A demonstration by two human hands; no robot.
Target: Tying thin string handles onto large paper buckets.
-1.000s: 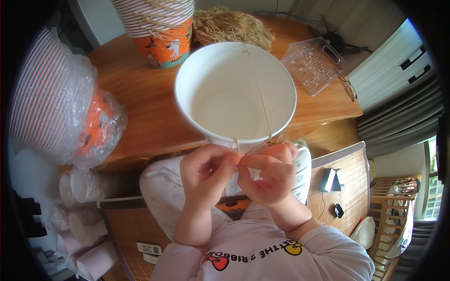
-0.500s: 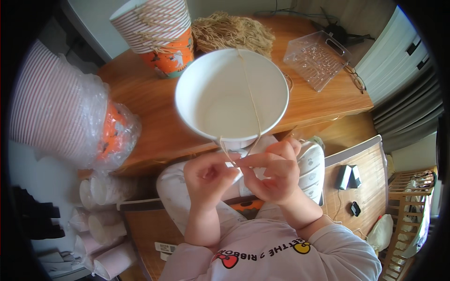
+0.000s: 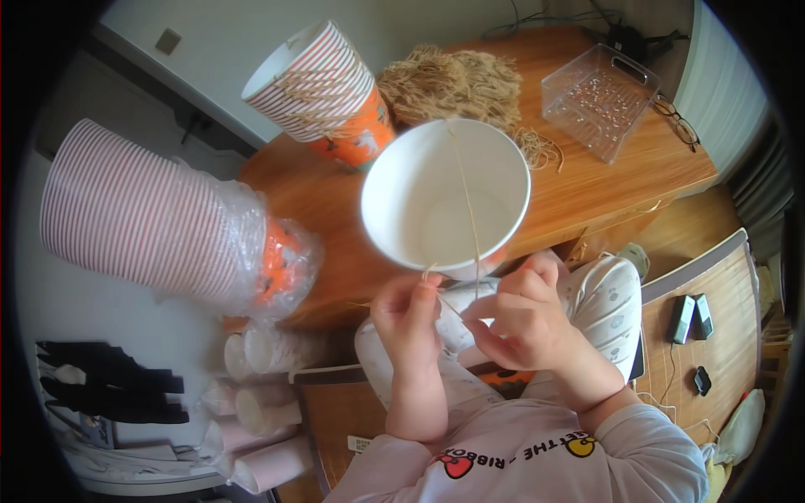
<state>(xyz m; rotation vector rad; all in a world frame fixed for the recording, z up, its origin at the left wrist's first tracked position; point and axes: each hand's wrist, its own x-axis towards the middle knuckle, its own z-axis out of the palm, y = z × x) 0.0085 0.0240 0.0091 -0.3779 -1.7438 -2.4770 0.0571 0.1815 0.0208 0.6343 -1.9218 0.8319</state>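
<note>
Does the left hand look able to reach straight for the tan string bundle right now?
Probably not straight: the large paper cup is between the left hand and the tan string bundle. That hand also seems to be pinching a thin strand.

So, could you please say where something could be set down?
Bare tabletop shows right of the open bucket, in front of the clear tray; another patch lies between bucket and bagged cup stack. Behind, the twine pile and striped cups crowd it.
</note>
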